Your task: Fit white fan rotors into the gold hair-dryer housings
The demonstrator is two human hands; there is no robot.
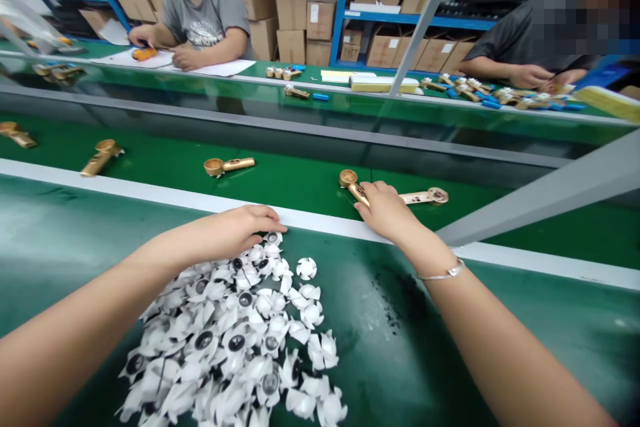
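My left hand (244, 230) hovers at the far tip of a pile of white fan blades (235, 340), fingers stretched and thumb apart. One small fan blade (273, 238) lies right under its fingertips; whether they touch it I cannot tell. Over the green belt, my right hand (385, 211) has its fingers around the handle of a gold handheld fan body (349, 179), whose round head sticks out to the left. Another gold fan body (436, 196) lies just right of that hand, its handle end hidden behind the hand.
More gold fan bodies (215, 167) lie along the belt (295, 180) to the left. A white strip (320, 221) edges the belt. A grey post (545, 180) slants across the right. Two people sit beyond the belt, with gold parts and blue pieces (490, 105) before one.
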